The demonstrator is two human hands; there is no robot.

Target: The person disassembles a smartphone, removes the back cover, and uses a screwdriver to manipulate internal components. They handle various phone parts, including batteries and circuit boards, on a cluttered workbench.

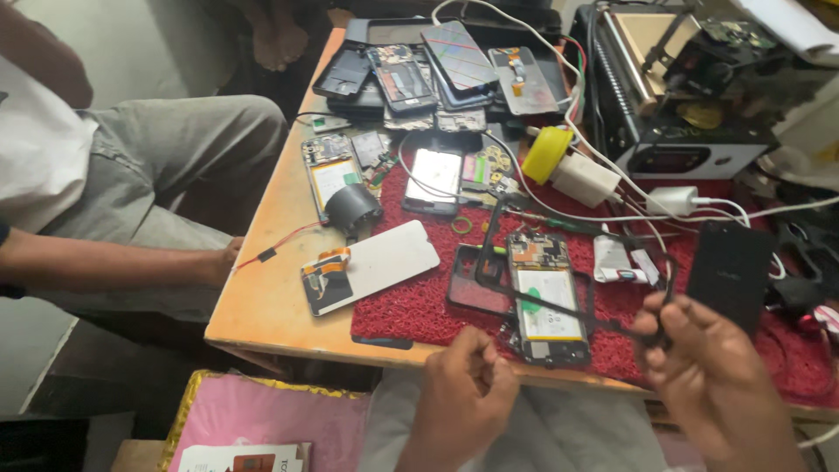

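My right hand (712, 376) pinches one corner of a thin black phone frame (568, 308), a bare rectangular outline held tilted above the table. Under it an opened phone (546, 297) with a white battery lies on a red mat (419, 306), overlapping a black phone shell (468, 284). My left hand (463, 398) hovers at the table's front edge, just below the opened phone, fingers curled shut with nothing visible in them. A black back cover (730, 271) lies just beyond my right hand.
A white screen panel (376, 262) lies left of the mat. Several dismantled phones (419, 74) are stacked at the back, among chargers and white cables (612, 188). A black machine (682, 114) stands at the back right. Another person in grey trousers (166, 166) sits left of the wooden table (271, 297).
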